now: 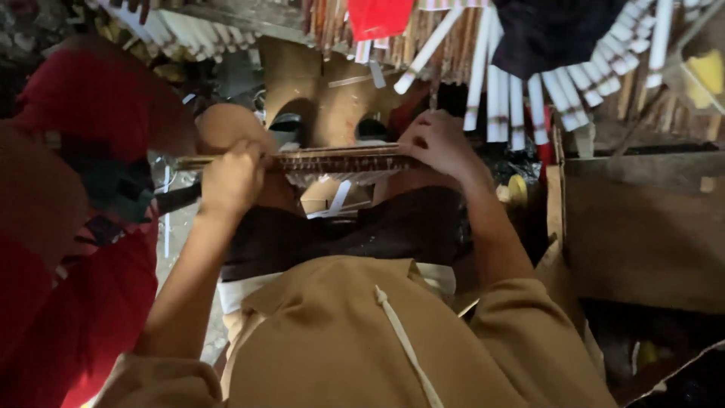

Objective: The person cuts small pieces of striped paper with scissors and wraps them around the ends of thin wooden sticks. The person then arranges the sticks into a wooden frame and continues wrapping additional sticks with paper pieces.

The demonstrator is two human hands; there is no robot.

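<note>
A long wooden slat (332,158) set with a row of small pins is held level above the lap. Its left end is gripped by the closed fingers of the left hand (232,180); its right end is covered by the curled right hand (438,142). White sticks (498,98) are fanned out beyond.

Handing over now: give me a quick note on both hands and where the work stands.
Left hand: closed around the left part of the stick bundle.
Right hand: fingers pressed on the bundle's right end.
The bundle lies level across the lap, over a dark cloth.
Finished white-tipped sticks are piled ahead; a brown box sits to the right.
How far along the bundle is cannot be told.
</note>
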